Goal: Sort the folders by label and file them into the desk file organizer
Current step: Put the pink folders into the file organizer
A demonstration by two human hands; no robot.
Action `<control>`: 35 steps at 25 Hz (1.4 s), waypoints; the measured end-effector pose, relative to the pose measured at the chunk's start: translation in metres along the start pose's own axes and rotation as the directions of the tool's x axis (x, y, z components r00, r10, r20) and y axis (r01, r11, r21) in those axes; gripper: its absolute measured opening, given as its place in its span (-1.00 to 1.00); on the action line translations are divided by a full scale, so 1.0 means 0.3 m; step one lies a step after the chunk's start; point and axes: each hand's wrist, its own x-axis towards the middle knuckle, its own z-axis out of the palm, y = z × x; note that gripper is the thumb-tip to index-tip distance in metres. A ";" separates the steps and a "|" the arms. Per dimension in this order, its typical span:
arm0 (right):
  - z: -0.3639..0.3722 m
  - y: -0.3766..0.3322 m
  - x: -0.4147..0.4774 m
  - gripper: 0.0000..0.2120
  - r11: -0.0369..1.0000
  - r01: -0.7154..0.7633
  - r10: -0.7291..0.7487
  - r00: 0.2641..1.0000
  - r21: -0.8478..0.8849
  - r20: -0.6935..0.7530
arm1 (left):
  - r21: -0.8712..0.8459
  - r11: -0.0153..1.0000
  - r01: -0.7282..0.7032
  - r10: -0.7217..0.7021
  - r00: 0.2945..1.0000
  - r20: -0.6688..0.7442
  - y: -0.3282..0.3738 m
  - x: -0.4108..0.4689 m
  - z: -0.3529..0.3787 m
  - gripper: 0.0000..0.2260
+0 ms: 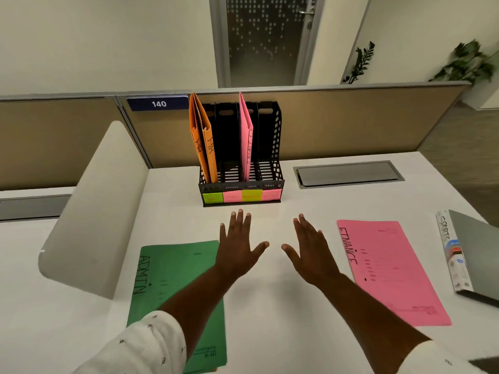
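Two folders lie flat on the desk (270, 319). The green ADMIN folder (172, 292) is just left of your left grip (237, 252), partly under that forearm. Both grips are spread, fingers straight, holding nothing; whether they touch the desk cannot be told. Ahead of them stands the black file organizer (270, 184), with two orange HR folders (202, 141) upright in the leftmost slot and one pink folder (246, 141) in the third. The pink FINANCE folder (388, 271) lies just right of your right grip (310, 252), with a grey binder (475, 252) further right.
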 end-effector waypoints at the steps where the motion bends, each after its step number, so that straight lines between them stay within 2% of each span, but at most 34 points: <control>1: 0.007 0.021 -0.031 -0.25 1.000 -0.004 0.004 1.000 -0.003 0.006 | 0.001 1.000 -0.005 0.005 1.000 0.012 0.010 -0.012 0.014 -0.16; 7: 0.005 0.230 -0.160 -0.27 1.000 -0.024 0.023 0.998 0.003 0.054 | -0.003 1.000 0.006 -0.006 0.999 0.045 0.180 -0.063 0.143 -0.18; 13: -0.036 0.578 -0.271 -0.27 0.997 -0.076 0.076 0.988 -0.005 0.135 | 0.001 1.000 -0.008 0.008 0.989 0.148 0.484 -0.092 0.339 -0.19; 17: -0.074 0.810 -0.301 -0.26 0.992 -0.117 0.123 0.972 -0.040 0.200 | -0.024 0.999 -0.043 0.046 0.985 0.168 0.704 -0.087 0.466 -0.20; 21: -0.090 0.947 -0.316 -0.26 0.994 -0.105 0.113 0.955 -0.045 0.273 | -0.033 0.999 0.037 -0.027 0.967 0.253 0.851 -0.100 0.549 -0.20; 25: -0.080 1.065 -0.325 -0.28 0.993 -0.102 0.118 0.931 -0.063 0.345 | -0.055 0.991 0.124 -0.092 0.910 0.404 0.965 -0.107 0.615 -0.20; 28: -0.068 1.116 -0.336 -0.28 0.989 -0.142 0.148 0.888 -0.046 0.435 | -0.106 0.973 0.202 -0.139 0.892 0.430 1.037 -0.095 0.634 -0.22; 30: -0.064 1.138 -0.341 -0.30 0.991 -0.120 0.135 0.872 -0.063 0.470 | -0.181 0.935 0.305 -0.202 0.878 0.434 1.081 -0.083 0.639 -0.26; 32: -0.068 1.152 -0.338 -0.35 0.994 -0.082 0.107 0.872 -0.074 0.477 | -0.253 0.853 0.456 -0.311 0.834 0.456 1.123 -0.064 0.642 -0.30; 34: -0.078 1.160 -0.330 -0.40 0.996 -0.058 0.085 0.871 -0.071 0.483 | -0.340 0.712 0.615 -0.435 0.766 0.474 1.145 -0.028 0.641 -0.34; 35: -0.082 1.164 -0.328 -0.42 0.996 -0.047 0.075 0.872 -0.069 0.484 | -0.397 0.606 0.689 -0.487 0.716 0.500 1.149 -0.003 0.637 -0.34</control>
